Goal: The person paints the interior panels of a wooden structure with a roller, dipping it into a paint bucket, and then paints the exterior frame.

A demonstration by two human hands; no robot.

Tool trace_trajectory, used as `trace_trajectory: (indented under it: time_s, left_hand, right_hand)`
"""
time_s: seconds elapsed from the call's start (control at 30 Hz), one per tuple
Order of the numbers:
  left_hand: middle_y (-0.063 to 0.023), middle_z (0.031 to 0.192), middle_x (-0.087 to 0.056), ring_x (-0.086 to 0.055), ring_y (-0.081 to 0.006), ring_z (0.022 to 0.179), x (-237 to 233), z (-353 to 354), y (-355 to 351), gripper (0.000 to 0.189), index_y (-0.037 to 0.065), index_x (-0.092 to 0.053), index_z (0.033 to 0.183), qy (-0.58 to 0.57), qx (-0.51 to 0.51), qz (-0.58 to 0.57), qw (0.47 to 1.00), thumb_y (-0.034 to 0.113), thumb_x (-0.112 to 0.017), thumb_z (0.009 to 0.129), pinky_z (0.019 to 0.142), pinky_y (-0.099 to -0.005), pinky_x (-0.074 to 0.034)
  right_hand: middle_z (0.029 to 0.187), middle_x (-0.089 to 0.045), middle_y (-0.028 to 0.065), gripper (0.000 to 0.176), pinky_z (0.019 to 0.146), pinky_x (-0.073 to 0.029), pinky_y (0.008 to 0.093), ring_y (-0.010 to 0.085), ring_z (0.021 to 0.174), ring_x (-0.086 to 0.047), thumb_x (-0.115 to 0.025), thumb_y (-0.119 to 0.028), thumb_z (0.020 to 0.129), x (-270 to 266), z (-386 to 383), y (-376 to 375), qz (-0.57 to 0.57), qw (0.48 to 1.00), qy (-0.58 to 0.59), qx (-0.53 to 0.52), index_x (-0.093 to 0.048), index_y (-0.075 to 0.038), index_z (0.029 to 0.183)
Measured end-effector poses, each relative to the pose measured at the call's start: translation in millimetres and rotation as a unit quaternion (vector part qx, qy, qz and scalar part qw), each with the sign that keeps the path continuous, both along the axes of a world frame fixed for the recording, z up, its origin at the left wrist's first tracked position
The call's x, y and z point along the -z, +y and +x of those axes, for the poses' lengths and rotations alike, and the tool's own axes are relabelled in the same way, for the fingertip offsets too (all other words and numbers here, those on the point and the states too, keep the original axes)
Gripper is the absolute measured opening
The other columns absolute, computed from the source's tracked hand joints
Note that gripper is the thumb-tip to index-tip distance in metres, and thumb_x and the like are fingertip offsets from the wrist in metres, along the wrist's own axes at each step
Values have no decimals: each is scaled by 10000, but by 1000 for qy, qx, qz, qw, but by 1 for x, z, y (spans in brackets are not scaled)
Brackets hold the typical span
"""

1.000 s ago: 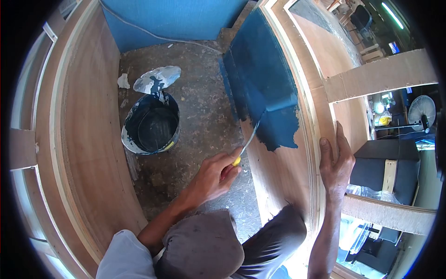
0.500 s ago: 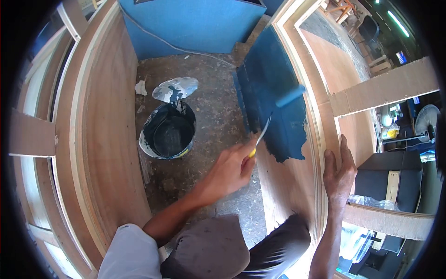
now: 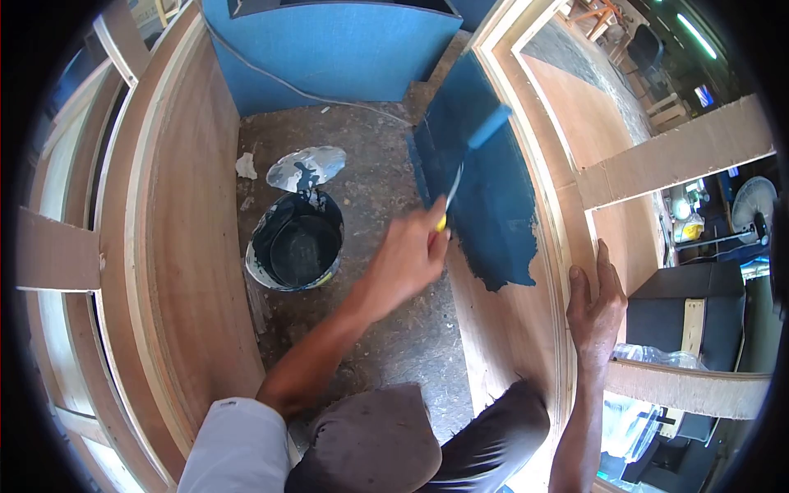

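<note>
My left hand is closed round the yellow handle of a paint roller. The roller's blue sleeve is against the upper part of a plywood panel, over a dark blue painted area with a ragged lower edge. Bare wood shows below that edge. My right hand lies on the top rail of the wooden frame beside the panel, fingers stretched out and thumb apart. To the left of my left hand, a bucket with dark paint inside stands on the floor.
A paint-smeared lid lies behind the bucket. Another plywood panel rises on my left. At the back stands a blue box-like piece with a grey cable along it. My knees are close below; a fan is at far right.
The roller has moved up and left across the painted area, with my left hand rising slightly. My right hand stays on the frame. The view has shifted a little.
</note>
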State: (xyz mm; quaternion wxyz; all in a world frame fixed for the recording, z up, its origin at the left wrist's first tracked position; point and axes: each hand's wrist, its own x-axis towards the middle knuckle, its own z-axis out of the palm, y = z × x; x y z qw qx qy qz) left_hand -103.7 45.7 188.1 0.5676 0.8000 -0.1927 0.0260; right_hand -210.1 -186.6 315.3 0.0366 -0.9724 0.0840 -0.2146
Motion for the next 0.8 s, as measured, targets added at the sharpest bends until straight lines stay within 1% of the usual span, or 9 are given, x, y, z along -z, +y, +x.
trace_trajectory:
  time_s: [0.17, 0.3, 0.37, 0.43, 0.6, 0.63, 0.67, 0.73, 0.8]
  left_hand:
    - [-191, 775, -607, -626, -289, 653, -5, -78, 13, 468, -20, -561, 1371, 34, 60, -20, 997, 85, -659, 926, 638, -408, -493]
    - [-179, 803, -623, -610, -264, 652, -23, -92, 44, 500, -9, -573, 1374, 130, 199, -12, 971, 118, -701, 908, 644, -388, -493]
    - [-174, 807, -626, -605, -255, 653, -27, -92, 53, 500, -3, -587, 1366, 152, 239, -10, 959, 132, -714, 901, 648, -379, -493]
    - [-164, 810, -628, -590, -240, 654, -30, -90, 59, 499, 11, -611, 1355, 186, 293, 31, 937, 162, -732, 895, 658, -362, -489]
    - [-147, 798, -621, -562, -211, 649, 2, -101, 54, 510, 62, -616, 1371, 164, 180, -41, 969, 182, -747, 893, 661, -355, -482]
    - [-141, 800, -622, -555, -196, 650, 14, -103, 52, 524, 78, -610, 1385, 168, 143, -31, 975, 186, -753, 893, 660, -351, -479]
    - [-141, 800, -622, -555, -196, 650, 30, -104, 52, 524, 78, -610, 1385, 171, 146, -30, 974, 186, -753, 893, 660, -351, -479]
    - [-169, 785, -605, -570, -206, 637, 67, -104, 54, 500, 61, -611, 1376, 158, 209, 28, 965, 119, -736, 895, 638, -350, -492]
    - [-157, 780, -604, -564, -195, 632, 93, -126, 39, 512, 65, -606, 1384, 148, 196, -18, 969, 111, -742, 892, 628, -347, -485]
  right_hand:
    - [998, -701, 277, 416, 785, -561, 424, 352, 916, -728, -600, -86, 976, -2, 0, -4, 51, 999, 1, -2, -575, 90, 1353]
    - [1024, -706, 286, 405, 807, -557, 418, 346, 936, -729, -572, -126, 1004, -3, -1, -5, 65, 998, -9, -1, -584, 91, 1345]
    - [1219, -667, 313, 433, 966, -531, 418, 367, 1166, -668, -550, -193, 1024, -7, -1, -2, 116, 993, 25, 26, -576, 81, 1358]
    - [1220, -669, 308, 432, 970, -529, 415, 362, 1172, -666, -551, -195, 1024, -6, 0, -1, 105, 994, 22, 28, -578, 77, 1358]
    - [1226, -673, 294, 432, 974, -526, 408, 353, 1181, -662, -552, -207, 1027, -6, -1, -2, 112, 992, 26, 48, -583, 68, 1359]
    - [1140, -692, 289, 419, 891, -549, 402, 330, 1075, -699, -561, -180, 1021, -2, 0, -4, 98, 995, 0, 21, -586, 75, 1352]
    - [1054, -711, 284, 407, 808, -572, 396, 307, 969, -735, -571, -153, 1015, 1, -1, -6, 85, 996, -27, -6, -590, 83, 1346]
    - [1055, -713, 281, 405, 814, -575, 404, 310, 977, -735, -578, -154, 1013, -3, -2, -3, 75, 997, -14, 11, -594, 83, 1341]
    - [1055, -715, 279, 403, 820, -578, 412, 314, 984, -734, -584, -154, 1011, -1, -1, -3, 65, 998, 1, 24, -598, 82, 1337]
